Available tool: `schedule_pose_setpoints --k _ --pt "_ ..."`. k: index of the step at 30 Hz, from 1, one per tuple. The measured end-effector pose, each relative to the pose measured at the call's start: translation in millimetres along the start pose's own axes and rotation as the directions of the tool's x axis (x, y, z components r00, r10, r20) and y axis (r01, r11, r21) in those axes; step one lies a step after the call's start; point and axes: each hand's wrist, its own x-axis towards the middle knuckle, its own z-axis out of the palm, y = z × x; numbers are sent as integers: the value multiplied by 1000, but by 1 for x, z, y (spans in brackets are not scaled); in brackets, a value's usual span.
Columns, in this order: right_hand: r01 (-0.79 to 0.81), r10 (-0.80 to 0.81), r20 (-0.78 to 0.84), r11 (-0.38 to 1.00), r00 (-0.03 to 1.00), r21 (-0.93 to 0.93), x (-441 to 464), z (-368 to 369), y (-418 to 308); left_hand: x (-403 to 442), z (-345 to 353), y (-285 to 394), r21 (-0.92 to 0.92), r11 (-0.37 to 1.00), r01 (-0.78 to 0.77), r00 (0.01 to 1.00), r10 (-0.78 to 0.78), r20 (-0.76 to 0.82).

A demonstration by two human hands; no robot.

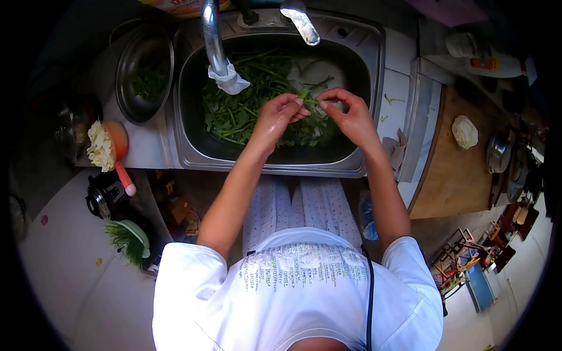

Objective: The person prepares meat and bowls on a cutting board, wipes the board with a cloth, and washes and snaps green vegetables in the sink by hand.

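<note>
Above the steel sink [275,171], my left hand [280,117] and my right hand [350,117] pinch a small green sprig [309,101] between them, one at each side of it. Leafy greens [234,111] with long stems lie in the sink, mostly in its left and middle part, below my hands. The faucet spout [214,41], with white cloth around its tip, reaches over the greens.
Left of the sink stand a metal bowl [145,73] with some greens and an orange ladle [120,140] with pale leaves. At the right are a rag [395,149] and a wooden board [451,169] bearing a pale vegetable piece [465,131].
</note>
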Motion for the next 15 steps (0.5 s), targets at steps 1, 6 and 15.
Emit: schedule_pose_setpoints --k 1,6,15 --pt "125 -133 -41 980 990 -156 -2 1 -1 -2 0 1 -6 1000 31 1000 -31 4" --pt "255 -362 -93 795 928 -550 -7 5 -7 -5 1 2 -3 998 55 998 -55 -7" --pt "266 -356 -42 767 934 -584 -9 9 -11 -11 -2 6 206 978 -7 997 22 -70"
